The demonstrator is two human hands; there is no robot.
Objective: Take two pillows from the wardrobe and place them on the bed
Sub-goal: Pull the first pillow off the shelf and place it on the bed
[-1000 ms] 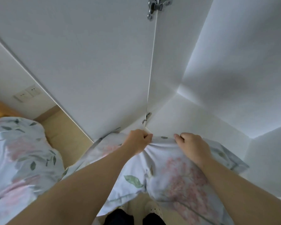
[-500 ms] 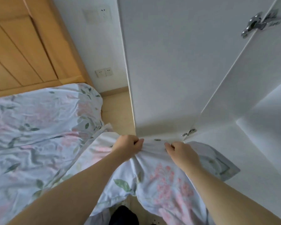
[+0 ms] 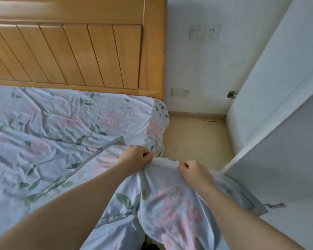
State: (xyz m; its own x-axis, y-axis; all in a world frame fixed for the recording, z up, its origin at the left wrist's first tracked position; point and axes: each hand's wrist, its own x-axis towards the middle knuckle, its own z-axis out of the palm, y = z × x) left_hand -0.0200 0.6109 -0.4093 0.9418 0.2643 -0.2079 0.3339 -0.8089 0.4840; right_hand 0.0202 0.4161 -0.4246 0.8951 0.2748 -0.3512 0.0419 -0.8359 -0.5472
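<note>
Floral pillow held at bed's near right corner.
My left hand (image 3: pixel 136 157) and right hand (image 3: pixel 194 171) each gripped the white, pink-flowered fabric pillow (image 3: pixel 163 201) by its far edge, fingers clenched.

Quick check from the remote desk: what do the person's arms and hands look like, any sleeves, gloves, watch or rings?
Both forearms are bare for as far as the head view shows; no sleeve edge is in frame. The left hand and right hand wear no gloves, and neither wrist carries a watch or band. No ring shows on the fingers that are visible, though most are curled out of sight.
</note>
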